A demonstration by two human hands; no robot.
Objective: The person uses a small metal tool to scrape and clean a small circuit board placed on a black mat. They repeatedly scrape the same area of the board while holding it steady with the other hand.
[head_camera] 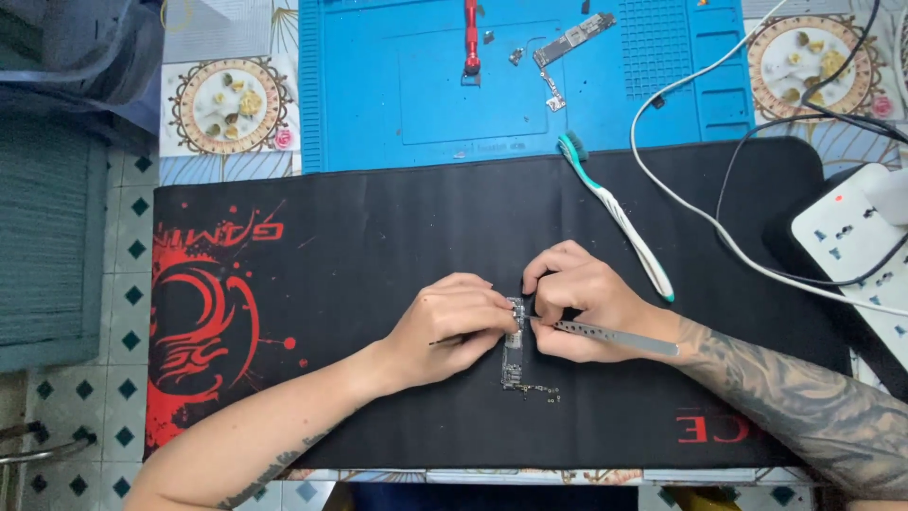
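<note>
On the far left of the black desk mat (397, 227) sits a red dragon print (203, 326), and the mat lies over a tablecloth with round flower patterns (230, 106). Behind the mat, toward the top, lies a blue repair mat (378, 85), and on it rest a red screwdriver (470, 38) and a second narrow circuit board (573, 38) with some small metal parts near it. Near the middle of the black mat, the left hand (452, 326) has its fingers bent and pressed down on the upper part of a long, thin circuit board (512, 355); a thin dark tool sticks out from under this hand toward the left, but I cannot tell how it is held. This circuit board lies flat on the mat, with its length running away from the person, between the two hands, and its lower end with a small side piece is free. Just to the right, the right hand (582, 298) pinches a flat metal pry tool (615, 338), whose tip touches the board's right edge. Further right, a white and green toothbrush (619, 220) lies slanted on the mat. White and black cables (705, 213) run toward a white power strip (851, 241) at the right edge.
</note>
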